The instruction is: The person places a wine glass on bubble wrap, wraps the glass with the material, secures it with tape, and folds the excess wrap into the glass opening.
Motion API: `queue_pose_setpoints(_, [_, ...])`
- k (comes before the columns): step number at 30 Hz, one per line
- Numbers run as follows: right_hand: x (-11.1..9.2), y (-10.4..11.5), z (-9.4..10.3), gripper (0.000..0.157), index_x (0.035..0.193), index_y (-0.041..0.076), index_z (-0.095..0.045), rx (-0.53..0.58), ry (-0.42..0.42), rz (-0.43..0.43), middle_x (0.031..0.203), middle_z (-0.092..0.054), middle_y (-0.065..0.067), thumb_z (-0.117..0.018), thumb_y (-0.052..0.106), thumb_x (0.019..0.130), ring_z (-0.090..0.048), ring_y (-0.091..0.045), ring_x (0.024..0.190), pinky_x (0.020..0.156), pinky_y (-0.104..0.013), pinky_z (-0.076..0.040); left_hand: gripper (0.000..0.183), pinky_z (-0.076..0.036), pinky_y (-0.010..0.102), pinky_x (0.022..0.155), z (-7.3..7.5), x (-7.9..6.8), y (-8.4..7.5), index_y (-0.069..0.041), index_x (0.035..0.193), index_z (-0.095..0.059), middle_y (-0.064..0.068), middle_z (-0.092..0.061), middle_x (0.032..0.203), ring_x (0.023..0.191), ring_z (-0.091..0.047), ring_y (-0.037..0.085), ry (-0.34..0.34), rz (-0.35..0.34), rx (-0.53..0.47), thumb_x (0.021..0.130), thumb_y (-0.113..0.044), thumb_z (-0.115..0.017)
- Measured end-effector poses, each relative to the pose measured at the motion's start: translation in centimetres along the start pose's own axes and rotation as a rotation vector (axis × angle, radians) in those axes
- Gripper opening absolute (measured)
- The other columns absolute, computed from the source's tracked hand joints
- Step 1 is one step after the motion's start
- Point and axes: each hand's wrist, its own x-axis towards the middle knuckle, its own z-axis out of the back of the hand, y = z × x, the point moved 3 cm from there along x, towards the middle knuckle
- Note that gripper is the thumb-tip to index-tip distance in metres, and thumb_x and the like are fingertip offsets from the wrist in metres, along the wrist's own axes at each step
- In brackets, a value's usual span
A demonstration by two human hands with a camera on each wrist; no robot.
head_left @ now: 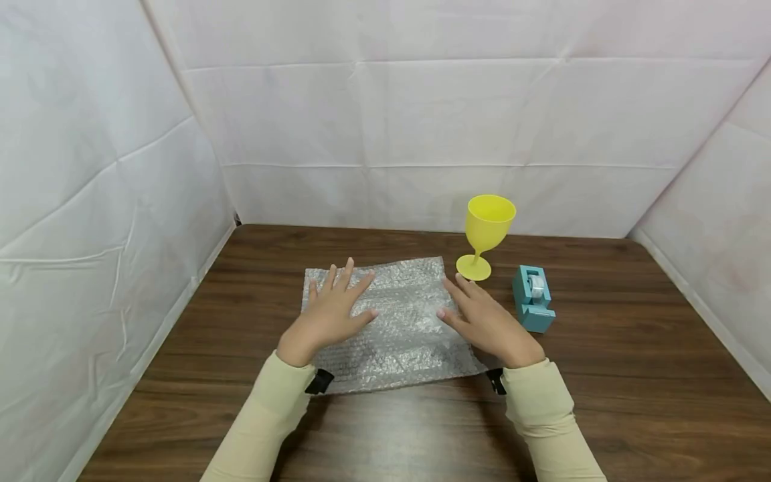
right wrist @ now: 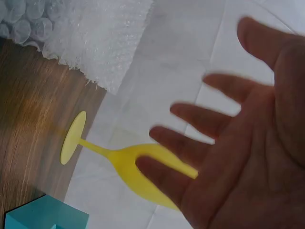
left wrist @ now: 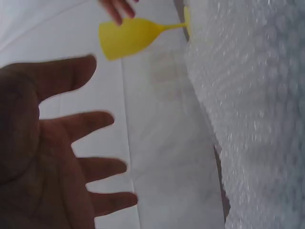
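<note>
A sheet of bubble wrap [head_left: 403, 335] lies flat on the wooden table. Over its left part is my left hand [head_left: 330, 318], fingers spread and holding nothing; the left wrist view shows that palm [left wrist: 43, 162] raised above the sheet. My right hand [head_left: 489, 321] hovers at the sheet's right edge, its fingers apart and nothing in them. Just beyond the right fingertips a yellow goblet [head_left: 486, 231] stands upright, partly covered by the fingers in the right wrist view. Right of that hand sits a teal tape dispenser [head_left: 533, 300] with a clear roll.
The dark wooden table [head_left: 626, 348] stretches to both sides of the sheet. White cloth walls [head_left: 421, 114] enclose it at the back, left and right. The goblet stands near the table's back edge.
</note>
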Motion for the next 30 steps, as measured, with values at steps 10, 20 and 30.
queue_pose_setpoints(10, [-2.0,-0.9,-1.4,0.060,0.150,0.007,-0.033,0.063,0.209,0.105,0.157,-0.021,-0.023,-0.056,0.024,0.098,-0.024,-0.045,0.142,0.107,-0.059,-0.033,0.080,-0.011,0.069,0.111,-0.8,-2.1,5.1,-0.016,0.154,-0.023,0.021,-0.004,0.160,0.145,0.002,0.048,0.283,-0.025,-0.087,0.091,-0.033,-0.067])
queue_pose_setpoints(20, [-3.0,-1.6,-4.1,0.056,0.149,0.009,-0.036,-0.021,0.284,0.140,0.156,-0.022,-0.023,-0.056,0.023,0.098,-0.018,-0.051,0.141,0.107,-0.061,-0.032,0.082,-0.018,0.068,0.110,-3.3,-2.2,6.6,-0.016,0.154,-0.024,0.020,0.000,0.161,0.146,0.005,0.044,0.340,-0.030,-0.167,0.088,-0.027,-0.072])
queue_pose_setpoints(30, [-3.2,-1.5,-4.7,0.054,0.147,0.006,-0.039,-0.129,0.271,0.186,0.154,-0.025,-0.027,-0.056,0.022,0.098,-0.025,-0.054,0.137,0.104,-0.060,-0.037,0.079,-0.024,0.064,0.110,-4.1,-2.0,6.3,-0.017,0.151,-0.033,0.019,0.001,0.161,0.147,0.004,0.042,0.345,0.022,-0.157,0.085,-0.020,-0.075])
